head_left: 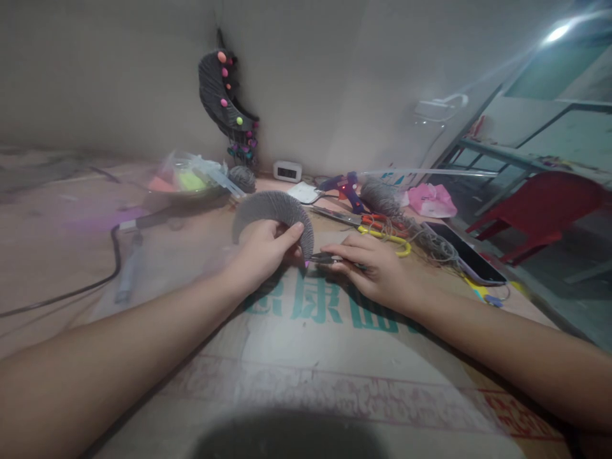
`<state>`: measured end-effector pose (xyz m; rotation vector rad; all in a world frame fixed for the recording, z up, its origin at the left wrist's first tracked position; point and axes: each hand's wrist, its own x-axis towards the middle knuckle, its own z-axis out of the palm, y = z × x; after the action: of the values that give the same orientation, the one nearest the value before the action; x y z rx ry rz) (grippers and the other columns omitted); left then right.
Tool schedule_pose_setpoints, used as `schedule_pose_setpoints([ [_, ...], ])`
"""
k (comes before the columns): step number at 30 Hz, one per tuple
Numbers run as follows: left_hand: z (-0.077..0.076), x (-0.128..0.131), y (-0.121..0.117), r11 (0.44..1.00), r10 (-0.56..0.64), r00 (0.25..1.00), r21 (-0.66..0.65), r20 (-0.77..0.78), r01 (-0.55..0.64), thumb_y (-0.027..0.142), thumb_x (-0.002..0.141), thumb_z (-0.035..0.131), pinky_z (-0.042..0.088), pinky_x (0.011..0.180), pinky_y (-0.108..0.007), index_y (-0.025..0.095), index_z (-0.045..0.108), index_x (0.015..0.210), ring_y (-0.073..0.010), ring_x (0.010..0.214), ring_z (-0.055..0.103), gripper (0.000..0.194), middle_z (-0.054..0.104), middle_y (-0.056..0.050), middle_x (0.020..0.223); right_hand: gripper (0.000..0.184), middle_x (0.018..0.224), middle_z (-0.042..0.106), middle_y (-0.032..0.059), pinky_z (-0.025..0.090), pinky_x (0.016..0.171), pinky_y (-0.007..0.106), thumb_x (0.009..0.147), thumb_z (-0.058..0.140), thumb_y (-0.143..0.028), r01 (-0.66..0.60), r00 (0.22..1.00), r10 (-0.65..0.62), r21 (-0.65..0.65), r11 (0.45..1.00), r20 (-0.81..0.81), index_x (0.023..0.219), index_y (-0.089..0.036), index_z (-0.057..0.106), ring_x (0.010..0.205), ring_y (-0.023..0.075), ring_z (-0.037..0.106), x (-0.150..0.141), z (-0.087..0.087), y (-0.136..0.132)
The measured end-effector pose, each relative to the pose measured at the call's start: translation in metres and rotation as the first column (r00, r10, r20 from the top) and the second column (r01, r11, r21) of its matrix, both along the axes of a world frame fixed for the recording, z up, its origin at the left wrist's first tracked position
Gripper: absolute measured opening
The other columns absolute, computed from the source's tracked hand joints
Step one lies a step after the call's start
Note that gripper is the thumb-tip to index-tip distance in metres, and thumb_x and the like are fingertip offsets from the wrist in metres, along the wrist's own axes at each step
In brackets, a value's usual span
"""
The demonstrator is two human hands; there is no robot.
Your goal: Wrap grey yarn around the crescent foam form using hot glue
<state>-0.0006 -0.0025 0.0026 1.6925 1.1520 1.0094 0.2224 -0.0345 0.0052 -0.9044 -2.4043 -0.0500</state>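
Grey yarn wraps the crescent (275,205), which stands above the middle of the desk (287,347) in the head view, clasped in the left hand (268,245) with the thumb pressed across its front near the right-hand end. The right hand (375,268) pinches a small dark tool (322,257), whose tip meets the crescent's lower right end beside a pink-purple bit (307,263); whether the tip grips that bit or only touches it, I cannot tell. With so small a contact, a slip of the tool could snag the ridged yarn and pull a wrap loose, or knock the bit out of place. The left thumb is also close to the tip, so a slip towards that side might nip it, and a slack left grip would let the crescent twist under the push. Farther back, the glue gun (347,189) shows a red light; if that means it is hot, a careless reach past it could burn a finger. Tangled grey strands (437,245) lie against the scissors (362,223) and by the phone (466,253), so lifting one of these in haste could drag the yarn along and tighten the tangle.
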Motion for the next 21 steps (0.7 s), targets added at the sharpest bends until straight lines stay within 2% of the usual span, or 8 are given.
schedule_pose_setpoints([
  [21,0.0049,0.0011,-0.0026,1.000,-0.019,1.000,-0.018,0.008,0.019,0.050,0.089,0.048,0.041,0.059,-0.027,0.016,0.060,0.063,-0.0147,0.055,0.056,0.045,0.065,-0.006,0.061,0.026,0.086,0.065,0.0067,0.047,0.070,0.031,0.095,0.052,-0.026,-0.008,1.000,0.008,-0.030,1.000,-0.005,0.114,-0.018,0.067,0.077,0.0165,0.058,0.0005,-0.0030,0.0031],
])
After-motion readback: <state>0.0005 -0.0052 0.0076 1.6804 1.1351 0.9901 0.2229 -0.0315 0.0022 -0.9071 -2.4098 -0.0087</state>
